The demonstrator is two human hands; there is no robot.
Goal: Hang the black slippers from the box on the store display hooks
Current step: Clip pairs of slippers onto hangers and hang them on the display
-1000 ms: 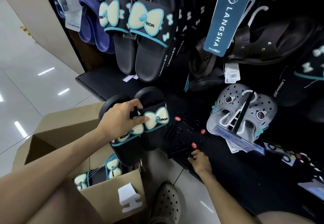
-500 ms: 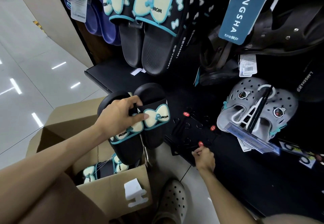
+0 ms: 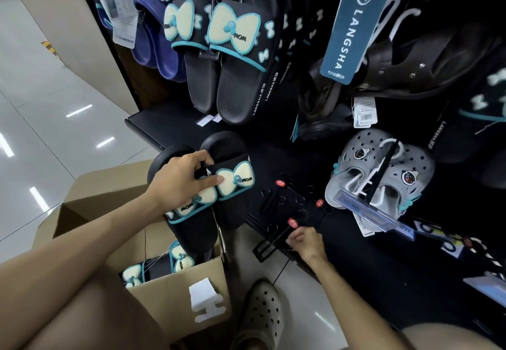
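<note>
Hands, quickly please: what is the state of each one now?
Left hand: grips a pair of black slippers above the box.
Right hand: pinches a black hanger.

Blue hanging sign reads LANGSHA (slipper bows: MOM).

hung slippers crowd the upper rack; grey clogs block the right; open gap around the hooks.
</note>
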